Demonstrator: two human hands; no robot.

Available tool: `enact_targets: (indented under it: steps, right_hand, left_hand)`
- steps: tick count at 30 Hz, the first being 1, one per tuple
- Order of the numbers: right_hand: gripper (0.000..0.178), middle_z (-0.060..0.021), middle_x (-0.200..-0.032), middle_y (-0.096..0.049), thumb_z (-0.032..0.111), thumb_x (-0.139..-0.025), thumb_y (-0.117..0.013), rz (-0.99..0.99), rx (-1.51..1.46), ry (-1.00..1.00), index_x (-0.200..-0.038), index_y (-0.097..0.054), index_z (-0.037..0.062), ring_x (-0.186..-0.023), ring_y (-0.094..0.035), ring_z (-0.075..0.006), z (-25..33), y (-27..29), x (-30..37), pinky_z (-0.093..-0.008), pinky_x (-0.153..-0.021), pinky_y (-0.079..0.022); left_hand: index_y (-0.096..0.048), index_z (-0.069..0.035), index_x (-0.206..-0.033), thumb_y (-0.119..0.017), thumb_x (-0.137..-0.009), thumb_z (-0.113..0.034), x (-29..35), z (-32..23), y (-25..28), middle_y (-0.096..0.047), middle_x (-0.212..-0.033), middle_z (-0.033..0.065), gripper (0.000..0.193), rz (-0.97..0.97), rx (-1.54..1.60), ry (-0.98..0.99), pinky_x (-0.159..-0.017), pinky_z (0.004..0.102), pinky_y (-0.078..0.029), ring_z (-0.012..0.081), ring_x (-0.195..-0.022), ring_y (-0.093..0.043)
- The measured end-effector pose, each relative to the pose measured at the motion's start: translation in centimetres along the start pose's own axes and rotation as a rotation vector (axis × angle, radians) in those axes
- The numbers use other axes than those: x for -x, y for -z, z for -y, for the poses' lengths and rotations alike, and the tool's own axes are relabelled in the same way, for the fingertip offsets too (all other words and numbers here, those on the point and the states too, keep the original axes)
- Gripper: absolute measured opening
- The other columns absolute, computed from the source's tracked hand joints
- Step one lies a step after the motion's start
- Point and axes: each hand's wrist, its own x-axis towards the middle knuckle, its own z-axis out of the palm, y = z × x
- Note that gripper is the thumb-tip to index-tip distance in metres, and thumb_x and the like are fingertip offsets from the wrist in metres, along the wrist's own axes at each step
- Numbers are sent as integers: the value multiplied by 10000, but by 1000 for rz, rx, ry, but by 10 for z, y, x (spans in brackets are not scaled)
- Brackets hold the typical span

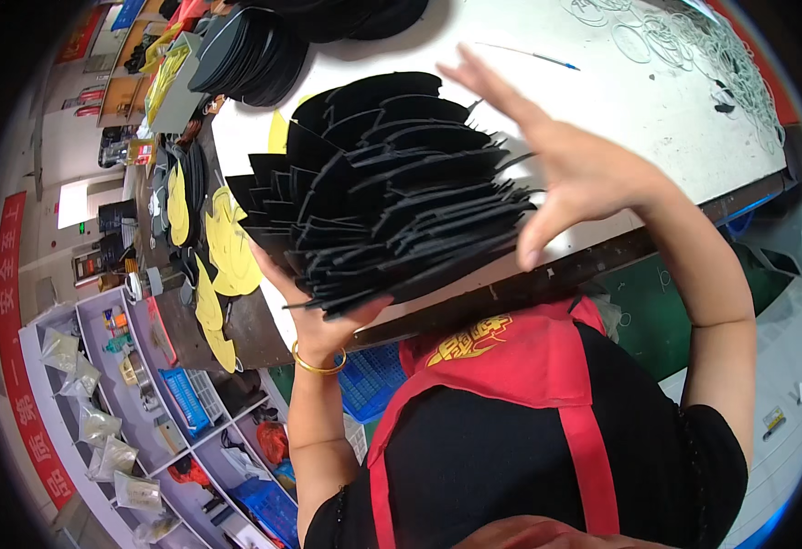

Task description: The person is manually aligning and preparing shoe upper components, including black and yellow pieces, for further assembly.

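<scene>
A thick, uneven stack of thin black cut sheets point(392, 183) with curved edges fans out in front of me above the white table. My left hand point(323, 311) is at its lower left corner, thumb and fingers wrapped round the edge, partly hidden by the sheets; a gold bangle circles that wrist. On the other side my right hand point(584, 165) is spread wide, fingers stretched out and thumb down by the sheets' right edges. Whether its thumb touches them I cannot tell.
More black piles point(250, 57) stand at the table's far left. A pen point(556, 61) and tangled pale cords point(730, 69) lie on the white tabletop point(694, 165). Yellow cut pieces point(231, 247) rest on the dark surface at left, near shelves point(154, 403) with bags and baskets.
</scene>
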Motion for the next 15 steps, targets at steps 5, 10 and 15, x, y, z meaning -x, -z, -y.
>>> enact_targets:
  steps: [5, 10, 15]
  right_hand:
    - [1562, -265, -1625, -176, 422, -448, -971, 247, 473, -368, -1582, 19, 5, -1537, -104, -385, -23, -18, -4, -588, -1212, -90]
    - [1545, -255, -1624, -185, 429, -423, -972, 191, 702, -296, -1581, -41, 6, -1531, -124, -388, -11, -7, -22, -649, -1189, -78]
    - [1295, -254, -1532, -368, 463, -423, -956, 692, 428, -371, -1491, -388, 2, -1515, -176, -393, -13, 2, -30, -681, -1171, -96]
  left_hand:
    - [-357, -25, -1483, -919, -537, -44, -5, 27, 14, -655, -1218, 96, 1101, -39, 98, -48, -957, 360, -524, 238, -1032, -653]
    - [-637, -35, -1223, -925, -558, -84, 1, 30, 20, -710, -1111, 62, 727, 116, -31, -47, -954, 363, -517, 221, -1003, -665]
    - [-638, -29, -1236, -910, -597, -94, -8, 35, 18, -699, -1151, 69, 698, 71, -10, -74, -1003, 380, -488, 228, -1036, -655]
